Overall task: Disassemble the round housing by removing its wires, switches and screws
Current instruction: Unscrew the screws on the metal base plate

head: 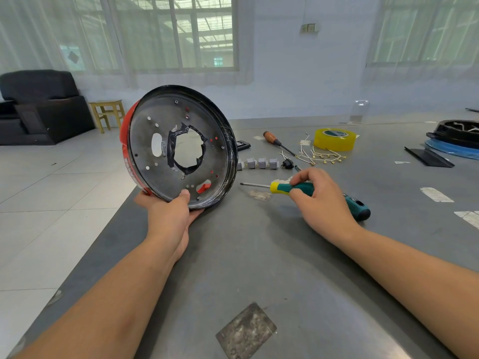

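My left hand point(169, 212) grips the lower rim of the round housing point(160, 125) and holds it tilted on edge above the table's left side. The housing is a grey metal disc with a black rim, a red outer wall and a large taped hole in its middle. My right hand point(320, 196) wraps around the green and yellow screwdriver point(281, 187), whose shaft points left, low over the table. Several grey switches point(259, 163) lie in a row behind it. Loose wires point(318, 155) with brass terminals lie further back.
On the grey metal table point(259, 268) also lie an orange-handled screwdriver point(274, 141), a yellow tape roll point(334, 139), a small black plug point(287, 163) and a black part on a blue disc point(456, 141) at far right. The table's left edge runs diagonally beside the tiled floor.
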Available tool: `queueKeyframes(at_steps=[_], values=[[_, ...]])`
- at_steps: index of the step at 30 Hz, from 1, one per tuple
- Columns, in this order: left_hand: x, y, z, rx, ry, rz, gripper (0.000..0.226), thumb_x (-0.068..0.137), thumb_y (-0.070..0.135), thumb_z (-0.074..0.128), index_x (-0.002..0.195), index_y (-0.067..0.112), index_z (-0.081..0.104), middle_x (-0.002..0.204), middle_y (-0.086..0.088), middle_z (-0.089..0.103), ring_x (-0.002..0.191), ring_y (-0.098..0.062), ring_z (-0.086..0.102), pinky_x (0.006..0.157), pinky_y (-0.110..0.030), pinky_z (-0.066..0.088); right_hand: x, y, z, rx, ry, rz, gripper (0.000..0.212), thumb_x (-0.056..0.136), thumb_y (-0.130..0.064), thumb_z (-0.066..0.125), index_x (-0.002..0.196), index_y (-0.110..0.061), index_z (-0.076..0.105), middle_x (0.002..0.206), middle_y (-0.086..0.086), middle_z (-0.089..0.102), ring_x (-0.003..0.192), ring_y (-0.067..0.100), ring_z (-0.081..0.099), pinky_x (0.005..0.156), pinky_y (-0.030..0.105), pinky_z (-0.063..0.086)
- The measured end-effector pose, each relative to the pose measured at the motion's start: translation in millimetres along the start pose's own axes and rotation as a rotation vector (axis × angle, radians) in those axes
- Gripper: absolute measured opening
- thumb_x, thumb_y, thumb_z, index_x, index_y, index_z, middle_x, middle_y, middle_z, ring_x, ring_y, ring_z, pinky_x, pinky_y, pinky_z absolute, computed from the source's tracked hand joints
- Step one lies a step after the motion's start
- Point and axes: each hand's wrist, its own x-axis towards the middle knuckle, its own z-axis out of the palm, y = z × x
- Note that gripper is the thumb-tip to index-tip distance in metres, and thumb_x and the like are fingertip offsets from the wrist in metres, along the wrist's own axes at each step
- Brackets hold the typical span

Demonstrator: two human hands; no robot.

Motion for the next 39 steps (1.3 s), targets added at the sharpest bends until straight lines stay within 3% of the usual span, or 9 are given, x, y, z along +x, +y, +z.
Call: queueKeyframes(at_steps=[5, 9, 13, 19, 24, 31, 35, 39], values=[[-2, 1, 0, 0.000, -0.011, -0.009, 0.050, 0.103, -0.009, 0.057, 0.130, 0.025, 0.030, 0.148, -0.006, 0.048, 0.117, -0.025, 0.068, 0.072, -0.045, 0.068, -5, -3, 1, -0.120, -0.173, -0.049, 0.018, 0.089, -0.020, 0.067, 0.097, -0.035, 0.059, 0.105, -0.021, 0.059, 0.096, -0.001, 0.055, 0.073, 0.010, 0.038], [-4, 3, 0, -0.006, -0.023, -0.012, 0.050, 0.103, -0.009, 0.057, 0.128, 0.024, 0.030, 0.144, -0.005, 0.048, 0.115, -0.024, 0.068, 0.066, -0.039, 0.067, -12, -5, 5, -0.309, -0.292, -0.194, 0.028, 0.089, -0.023, 0.064, 0.115, -0.031, 0.056, 0.118, -0.013, 0.057, 0.100, 0.009, 0.055, 0.081, 0.024, 0.044], [-5, 3, 0, -0.006, -0.035, -0.021, 0.049, 0.103, -0.008, 0.057, 0.128, 0.024, 0.030, 0.144, -0.005, 0.048, 0.117, -0.025, 0.067, 0.070, -0.042, 0.068, -17, -9, 9, -0.536, -0.349, -0.277, 0.036, 0.094, -0.037, 0.057, 0.130, -0.034, 0.051, 0.130, -0.013, 0.050, 0.106, 0.014, 0.057, 0.082, 0.032, 0.052], [-5, 3, 1, 0.021, -0.057, -0.024, 0.049, 0.103, -0.006, 0.058, 0.129, 0.024, 0.030, 0.144, -0.005, 0.051, 0.117, -0.026, 0.069, 0.078, -0.049, 0.067, -19, -22, 16, -0.745, -0.206, -0.430, 0.036, 0.096, -0.051, 0.047, 0.125, -0.031, 0.058, 0.121, -0.008, 0.060, 0.111, 0.018, 0.055, 0.092, 0.036, 0.045], [-6, 3, 2, 0.002, -0.068, -0.033, 0.049, 0.102, -0.006, 0.059, 0.132, 0.021, 0.032, 0.140, -0.010, 0.055, 0.114, -0.029, 0.071, 0.073, -0.048, 0.068, -20, -52, 58, -0.734, -0.095, -0.550, 0.031, 0.095, -0.042, 0.043, 0.101, -0.023, 0.066, 0.098, -0.003, 0.066, 0.096, 0.025, 0.058, 0.081, 0.041, 0.042], [-7, 2, 1, 0.000, -0.062, -0.024, 0.044, 0.103, -0.001, 0.060, 0.131, 0.023, 0.035, 0.132, -0.008, 0.062, 0.109, -0.025, 0.073, 0.062, -0.035, 0.065, -3, -77, 111, -0.540, -0.066, -0.352, 0.031, 0.097, -0.047, 0.048, 0.094, -0.024, 0.069, 0.098, -0.003, 0.067, 0.100, 0.024, 0.054, 0.085, 0.040, 0.041], [-7, 1, 2, 0.013, -0.059, -0.017, 0.040, 0.106, 0.002, 0.058, 0.129, 0.024, 0.034, 0.133, -0.010, 0.063, 0.109, -0.027, 0.074, 0.061, -0.033, 0.064, 2, -80, 127, -0.478, -0.126, -0.196, 0.029, 0.091, -0.048, 0.049, 0.075, -0.027, 0.061, 0.092, -0.002, 0.064, 0.100, 0.026, 0.051, 0.087, 0.042, 0.038], [-5, 1, 2, 0.044, -0.057, -0.013, 0.038, 0.107, 0.006, 0.059, 0.130, 0.024, 0.034, 0.135, -0.008, 0.062, 0.112, -0.026, 0.072, 0.062, -0.034, 0.065, 5, -79, 129, -0.428, -0.151, -0.117, 0.025, 0.090, -0.043, 0.051, 0.078, -0.026, 0.065, 0.094, -0.002, 0.063, 0.105, 0.027, 0.050, 0.084, 0.041, 0.032]])
